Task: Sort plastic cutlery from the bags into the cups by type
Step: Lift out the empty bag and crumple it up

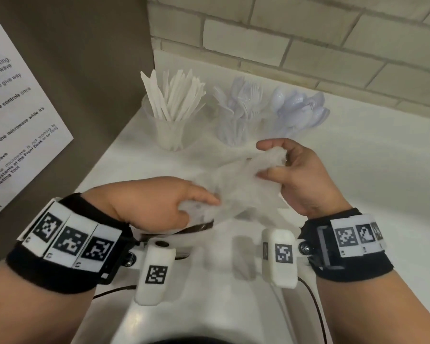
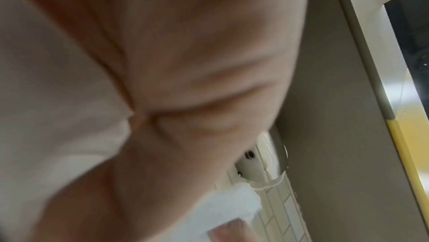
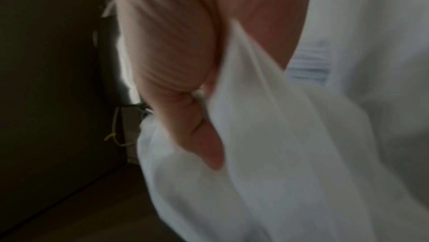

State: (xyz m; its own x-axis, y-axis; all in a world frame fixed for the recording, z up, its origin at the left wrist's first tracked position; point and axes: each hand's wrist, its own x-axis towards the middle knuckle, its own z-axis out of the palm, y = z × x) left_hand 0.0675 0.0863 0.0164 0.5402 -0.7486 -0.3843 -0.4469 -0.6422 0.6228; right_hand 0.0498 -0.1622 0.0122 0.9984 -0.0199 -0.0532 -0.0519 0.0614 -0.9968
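Left hand [image 1: 157, 202] grips one end of the thin plastic bag [image 1: 236, 187]; right hand [image 1: 298, 175] pinches its bunched far end, probably to stretch it open above the counter [image 1: 382, 170]. Behind it, three cups separate knives [image 1: 171, 95], forks [image 1: 243, 105] and spoons [image 1: 301, 108].

On the counter [image 1: 358, 170] ahead of you stand three cups in a row before the tiled wall [image 1: 308, 45]: knives [image 1: 174, 95] left, forks [image 1: 243, 103] middle, spoons [image 1: 301, 108] right. The plastic bag [image 1: 241, 184] (held between your hands) lies nearer you.
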